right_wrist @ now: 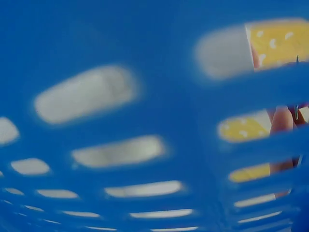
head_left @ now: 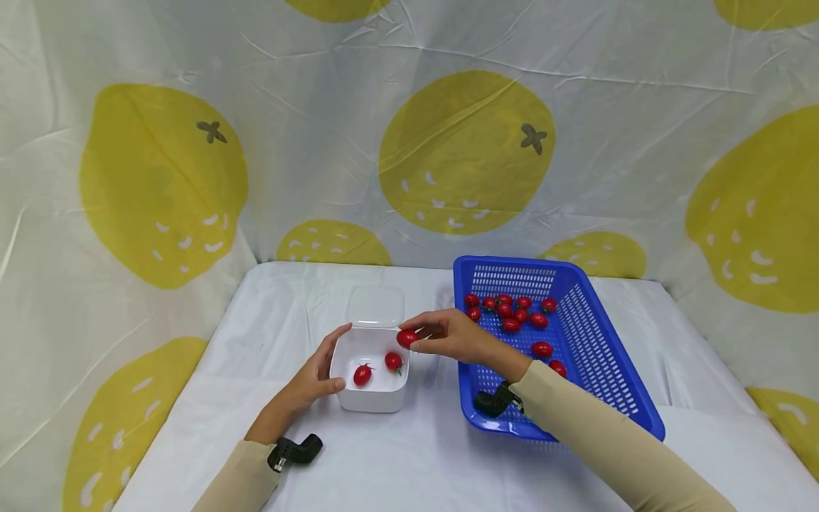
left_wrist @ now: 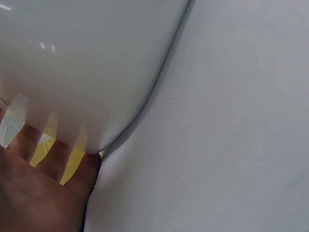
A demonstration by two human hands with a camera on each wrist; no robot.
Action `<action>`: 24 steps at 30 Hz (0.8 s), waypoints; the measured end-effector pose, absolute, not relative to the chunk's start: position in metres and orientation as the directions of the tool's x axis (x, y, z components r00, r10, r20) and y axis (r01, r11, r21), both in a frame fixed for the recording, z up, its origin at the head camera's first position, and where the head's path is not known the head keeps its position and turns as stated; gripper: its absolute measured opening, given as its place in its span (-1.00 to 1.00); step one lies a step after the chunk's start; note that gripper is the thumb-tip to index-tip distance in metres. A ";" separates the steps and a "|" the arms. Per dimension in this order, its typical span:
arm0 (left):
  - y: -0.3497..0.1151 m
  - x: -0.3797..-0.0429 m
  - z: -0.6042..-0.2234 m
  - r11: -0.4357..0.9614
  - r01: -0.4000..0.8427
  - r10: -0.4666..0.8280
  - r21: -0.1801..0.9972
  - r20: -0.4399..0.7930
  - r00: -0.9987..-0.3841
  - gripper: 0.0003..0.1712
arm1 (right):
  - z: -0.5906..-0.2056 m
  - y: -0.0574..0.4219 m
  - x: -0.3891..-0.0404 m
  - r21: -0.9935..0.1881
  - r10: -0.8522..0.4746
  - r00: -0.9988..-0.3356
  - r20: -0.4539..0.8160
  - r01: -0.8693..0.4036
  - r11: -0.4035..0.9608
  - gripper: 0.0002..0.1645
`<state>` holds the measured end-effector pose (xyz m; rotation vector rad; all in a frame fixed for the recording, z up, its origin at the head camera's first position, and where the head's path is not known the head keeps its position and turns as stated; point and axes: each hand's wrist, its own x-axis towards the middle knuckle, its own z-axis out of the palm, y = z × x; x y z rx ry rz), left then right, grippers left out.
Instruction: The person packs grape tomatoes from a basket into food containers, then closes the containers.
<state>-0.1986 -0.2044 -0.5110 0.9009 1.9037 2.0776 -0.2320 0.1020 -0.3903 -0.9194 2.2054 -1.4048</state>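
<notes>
A white square container (head_left: pixel 372 403) with two cherry tomatoes on its floor, one tomato (head_left: pixel 362 375) at the left and another tomato (head_left: pixel 393 361) at the right, stands on the white cloth. My left hand (head_left: pixel 310 375) holds its left side, thumb at the near corner and fingers reaching to the far one. In the left wrist view, the fingers of that hand (left_wrist: pixel 53 169) lie against the container's glossy wall (left_wrist: pixel 82 72). Between thumb and fingertips, my right hand (head_left: pixel 457 336) pinches a red cherry tomato (head_left: pixel 407 338) over the container's far right corner.
A blue plastic basket (head_left: pixel 614 341) stands to the right with several cherry tomatoes (head_left: pixel 505 311) in it; my right forearm crosses above its near left part. The clear lid (head_left: pixel 376 306) tilts back behind the container. Blue slotted wall (right_wrist: pixel 169 96) fills the right wrist view.
</notes>
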 end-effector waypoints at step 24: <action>-0.207 -0.199 -0.513 -0.116 0.290 0.511 0.950 0.307 -0.803 0.03 | -0.388 0.099 -0.227 -0.896 -0.734 -0.678 0.039 -0.349 0.275 -0.60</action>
